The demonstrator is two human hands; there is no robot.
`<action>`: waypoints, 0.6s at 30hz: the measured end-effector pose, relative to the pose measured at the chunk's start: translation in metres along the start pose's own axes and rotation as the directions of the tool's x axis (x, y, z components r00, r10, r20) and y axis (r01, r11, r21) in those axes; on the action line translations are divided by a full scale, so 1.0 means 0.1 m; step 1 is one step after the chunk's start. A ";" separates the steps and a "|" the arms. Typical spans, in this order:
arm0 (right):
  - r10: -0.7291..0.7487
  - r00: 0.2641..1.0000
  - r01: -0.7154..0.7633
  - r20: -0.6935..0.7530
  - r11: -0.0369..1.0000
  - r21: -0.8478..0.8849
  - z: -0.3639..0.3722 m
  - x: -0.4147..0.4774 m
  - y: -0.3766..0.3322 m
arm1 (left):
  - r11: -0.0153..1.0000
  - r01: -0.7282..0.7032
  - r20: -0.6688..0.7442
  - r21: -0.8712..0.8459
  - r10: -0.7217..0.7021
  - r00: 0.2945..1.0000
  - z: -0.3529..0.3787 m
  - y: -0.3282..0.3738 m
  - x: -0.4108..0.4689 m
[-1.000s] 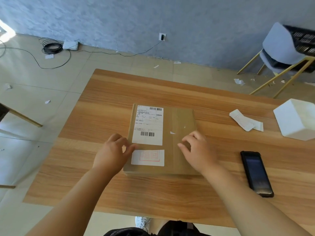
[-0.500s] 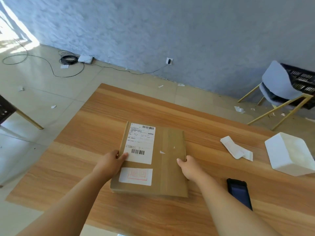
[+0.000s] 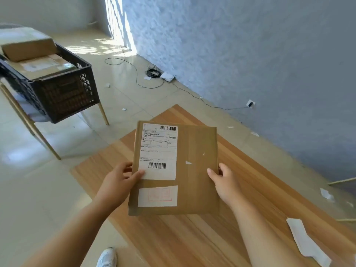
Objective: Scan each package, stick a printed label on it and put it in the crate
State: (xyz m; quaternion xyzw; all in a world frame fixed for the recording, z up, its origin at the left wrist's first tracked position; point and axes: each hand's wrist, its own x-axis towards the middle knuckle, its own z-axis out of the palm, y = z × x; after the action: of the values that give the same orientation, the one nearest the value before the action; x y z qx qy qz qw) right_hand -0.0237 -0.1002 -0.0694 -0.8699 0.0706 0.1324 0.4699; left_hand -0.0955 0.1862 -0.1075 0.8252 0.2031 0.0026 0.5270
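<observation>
A flat brown cardboard package (image 3: 194, 170) hangs lifted above the wooden table (image 3: 183, 237). It carries a large white shipping label with barcodes and a smaller white label with red print (image 3: 157, 196) below it. My left hand (image 3: 117, 182) grips its left edge, thumb on the big label. My right hand (image 3: 224, 182) grips its right edge. A dark plastic crate (image 3: 63, 91) stands on a chair at the far left, with several cardboard packages (image 3: 28, 49) inside.
A strip of white label backing paper (image 3: 306, 241) lies on the table at the right. Cables and a white adapter (image 3: 168, 76) lie on the tiled floor by the blue wall. My white shoe (image 3: 107, 257) shows below the table edge.
Both hands closed on the package's side edges and lifted it off the table. The view swung left, bringing the crate into sight; the phone and white box left the frame.
</observation>
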 end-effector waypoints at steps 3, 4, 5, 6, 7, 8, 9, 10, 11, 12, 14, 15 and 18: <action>-0.116 0.991 0.116 0.061 0.993 0.005 0.35 0.11 -0.43 | 0.995 0.011 -0.106 -0.101 -0.021 0.994 -0.45 -0.08 0.02; -0.148 0.986 0.148 0.082 0.989 0.010 0.49 0.14 -0.57 | 0.991 0.014 -0.133 -0.133 -0.031 0.991 -0.62 -0.11 0.02; -0.176 0.979 0.176 0.103 0.984 0.014 0.64 0.17 -0.71 | 0.988 0.017 -0.161 -0.156 -0.043 0.986 -0.80 -0.16 0.03; -0.201 0.972 0.200 0.125 0.980 0.017 0.81 0.20 -0.85 | 0.986 0.021 -0.191 -0.168 -0.054 0.980 -0.98 -0.21 0.04; -0.223 0.964 0.223 0.148 0.975 0.020 0.99 0.22 -1.00 | 0.985 0.026 -0.222 -0.168 -0.064 0.973 -1.17 -0.27 0.04; -0.242 0.955 0.241 0.171 0.970 0.022 1.18 0.24 -1.14 | 0.987 0.029 -0.251 -0.161 -0.070 0.966 -1.38 -0.33 0.05; -0.256 0.947 0.256 0.195 0.966 0.028 1.38 0.26 -1.28 | 0.988 0.034 -0.276 -0.151 -0.075 0.958 -1.58 -0.41 0.07; -0.266 0.939 0.265 0.219 0.964 0.037 1.59 0.28 -1.41 | 0.989 0.040 -0.295 -0.139 -0.080 0.952 -1.78 -0.48 0.09; -0.277 0.930 0.274 0.244 0.961 0.045 1.80 0.29 -1.54 | 0.991 0.050 -0.310 -0.126 -0.087 0.947 -1.98 -0.56 0.11; -0.286 0.920 0.284 0.268 0.958 0.049 2.01 0.30 -1.66 | 0.992 0.059 -0.321 -0.113 -0.092 0.942 -2.19 -0.64 0.14; -0.300 0.902 0.300 0.311 0.953 0.049 2.45 0.33 -1.92 | 0.993 0.076 -0.345 -0.093 -0.103 0.933 -2.62 -0.81 0.22; -0.301 0.895 0.303 0.330 0.952 0.045 2.66 0.34 -2.04 | 0.993 0.086 -0.359 -0.086 -0.112 0.927 -2.82 -0.89 0.26; -0.297 0.879 0.305 0.373 0.952 0.038 3.21 0.38 -2.34 | 0.991 0.112 -0.394 -0.068 -0.129 0.910 -3.34 -1.09 0.40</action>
State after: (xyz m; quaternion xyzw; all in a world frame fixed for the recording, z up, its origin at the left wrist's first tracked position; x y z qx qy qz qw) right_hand 0.0174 0.2967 -0.0613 -0.8340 -0.1576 0.2217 0.4800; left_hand -0.1679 0.5293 -0.0626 0.7817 0.3562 0.1419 0.4919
